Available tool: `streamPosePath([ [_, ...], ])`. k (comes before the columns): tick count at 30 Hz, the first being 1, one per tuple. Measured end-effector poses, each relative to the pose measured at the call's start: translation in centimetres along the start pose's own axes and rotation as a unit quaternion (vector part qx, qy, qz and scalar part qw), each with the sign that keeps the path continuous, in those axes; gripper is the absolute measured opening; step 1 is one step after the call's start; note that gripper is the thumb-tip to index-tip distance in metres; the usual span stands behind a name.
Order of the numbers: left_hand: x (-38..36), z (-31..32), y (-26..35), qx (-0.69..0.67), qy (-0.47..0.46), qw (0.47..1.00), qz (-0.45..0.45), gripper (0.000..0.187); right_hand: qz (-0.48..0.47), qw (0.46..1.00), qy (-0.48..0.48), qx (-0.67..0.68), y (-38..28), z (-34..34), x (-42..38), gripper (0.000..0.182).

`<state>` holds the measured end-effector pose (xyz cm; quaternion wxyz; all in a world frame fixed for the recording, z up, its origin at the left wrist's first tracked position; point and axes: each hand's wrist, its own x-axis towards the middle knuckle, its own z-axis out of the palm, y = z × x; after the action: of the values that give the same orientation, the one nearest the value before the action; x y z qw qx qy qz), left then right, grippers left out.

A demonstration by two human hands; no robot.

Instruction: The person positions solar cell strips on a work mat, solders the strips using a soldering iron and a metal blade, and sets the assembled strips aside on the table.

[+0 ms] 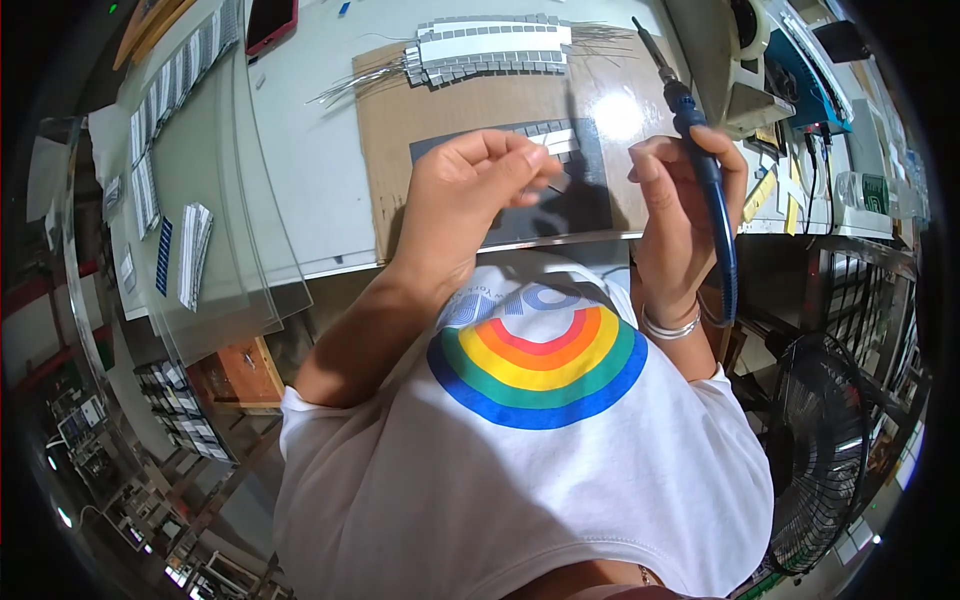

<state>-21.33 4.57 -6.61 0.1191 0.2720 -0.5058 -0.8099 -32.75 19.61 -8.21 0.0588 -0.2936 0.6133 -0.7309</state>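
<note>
A blue soldering iron sits in my right hand, its tip pointing up and away over the board. The thumb of that hand and a curled finger come close together beside the iron. My left hand is closed in a pinch above a dark mat; whatever lies between its fingertips is too small to make out. Partly behind these fingers, a white strip with grey square pieces rests on the mat. Farther back lies a bundle of similar strips, with thin wires spreading from both ends.
Under the mat and bundle is a brown board on a white table. Glass sheets with more strips are at left, near a phone. A bottle and yellow pieces lie right; a fan stands below.
</note>
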Motion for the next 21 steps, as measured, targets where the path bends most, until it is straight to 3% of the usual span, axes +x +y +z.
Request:
streamPosePath([
  [4,0.5,0.8,-1.2,-0.105,0.016,0.992,0.076,0.017,-0.013,0.999,-0.04,0.009,0.0,1.3,-1.0,0.054],
  [5,0.5,1.1,-1.4,-0.13,0.013,0.988,0.087,0.016,0.053,0.998,-0.03,0.033,-0.7,1.8,-1.3,0.057],
  [6,0.6,1.4,-1.5,-0.138,0.017,0.984,0.107,0.016,-0.016,0.998,-0.057,-0.002,0.3,1.8,-1.1,0.061],
  [11,0.6,3.1,-2.1,-0.164,0.034,0.971,0.169,0.016,-0.035,0.995,-0.09,-0.021,0.4,2.7,-1.1,0.064],
  [16,0.4,3.6,-2.4,-0.186,0.016,0.962,0.2,0.017,0.009,0.997,-0.068,0.033,0.2,3.5,-1.5,0.057],
  [21,0.0,3.1,-2.6,-0.136,0.056,0.97,0.192,0.014,0.022,0.995,-0.064,0.072,-0.5,3.0,-1.3,0.046],
])
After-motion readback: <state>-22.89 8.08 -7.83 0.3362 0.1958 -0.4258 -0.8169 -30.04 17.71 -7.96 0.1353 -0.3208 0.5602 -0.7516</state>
